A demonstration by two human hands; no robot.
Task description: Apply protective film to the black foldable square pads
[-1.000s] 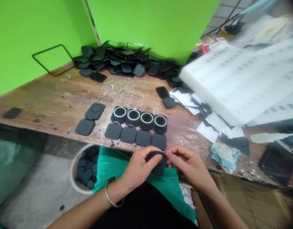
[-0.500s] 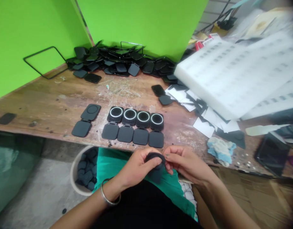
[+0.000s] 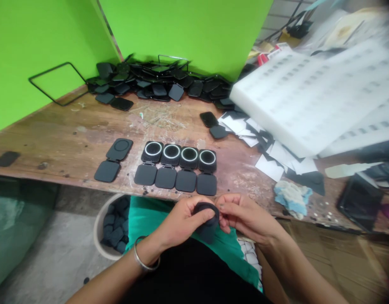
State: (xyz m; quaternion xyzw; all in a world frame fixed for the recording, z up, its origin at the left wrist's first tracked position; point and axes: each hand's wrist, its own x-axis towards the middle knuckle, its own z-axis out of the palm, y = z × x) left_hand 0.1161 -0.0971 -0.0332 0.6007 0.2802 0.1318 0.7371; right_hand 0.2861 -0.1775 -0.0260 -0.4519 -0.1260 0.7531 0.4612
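My left hand is closed round a black hinged pad, thumb across its upper face, held above my lap just off the table's front edge. At the pad's right rim, the fingertips of my right hand are pinched together; what lies between them is hidden. Beyond my hands lies a row of several opened two-part black pads, their upper halves bearing white rings. Left of the row is one more opened pad, with a dark ring on its upper half.
Black pads pile up against the green wall. Foam trays, white and black cards, a rag and a phone-like black slab occupy the right. Below the table, a bucket holds black pieces.
The view has shifted very slightly, so the tabletop things sit a little further left. My hands and the pad keep nearly the same pose.
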